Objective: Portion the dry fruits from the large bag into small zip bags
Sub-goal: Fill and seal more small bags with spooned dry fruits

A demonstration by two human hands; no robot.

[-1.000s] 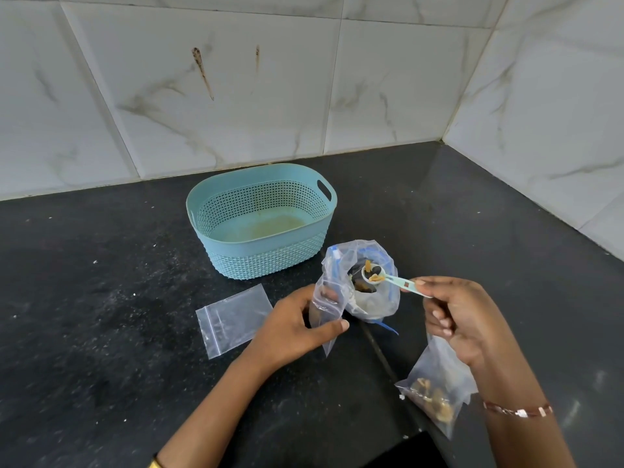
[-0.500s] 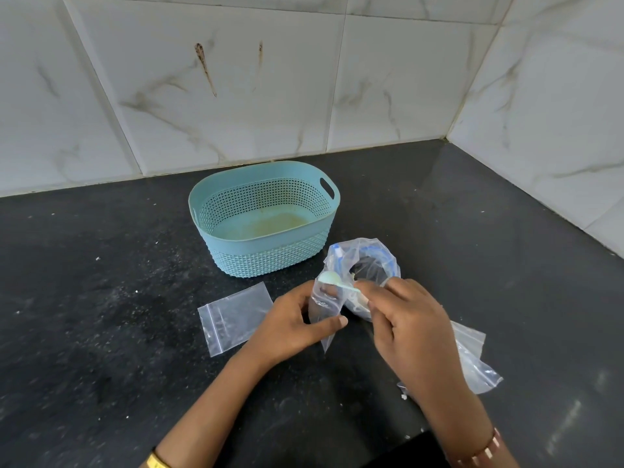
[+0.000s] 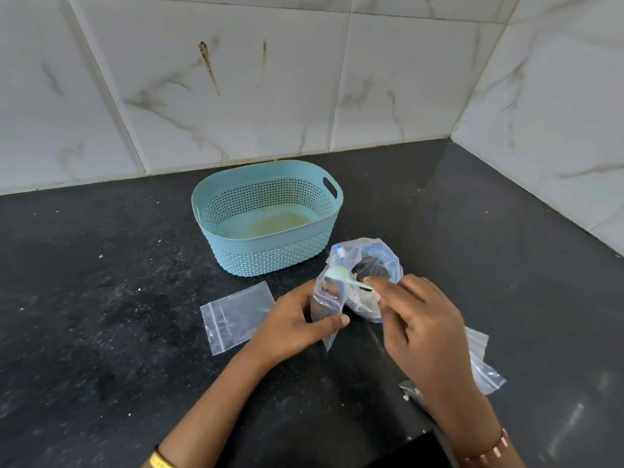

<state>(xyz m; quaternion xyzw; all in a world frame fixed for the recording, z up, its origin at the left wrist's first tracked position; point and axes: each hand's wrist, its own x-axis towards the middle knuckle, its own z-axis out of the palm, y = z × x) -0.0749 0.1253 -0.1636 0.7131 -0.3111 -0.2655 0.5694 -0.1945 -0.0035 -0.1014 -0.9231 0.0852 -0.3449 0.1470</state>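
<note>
1. While the left hand (image 3: 297, 324) pinches a small zip bag (image 3: 326, 309) upright between thumb and fingers, the right hand (image 3: 418, 319) pinches the handle of a pale green scoop (image 3: 341, 275).
2. Scoop bowl sits at the small bag's mouth, tipped over it; contents cannot be seen.
3. Large bag (image 3: 371, 265) stands open just behind, touching the small bag.
4. Flat zip bag (image 3: 236, 315) lies left of the hands on the black counter (image 3: 101, 332).
5. Another zip bag (image 3: 483, 366) lies under the right wrist.
6. Blue basket (image 3: 266, 244) stands behind.

Black stone counter (image 3: 101, 332) in a corner of stained marble-veined wall tiles (image 3: 236, 79).
</note>
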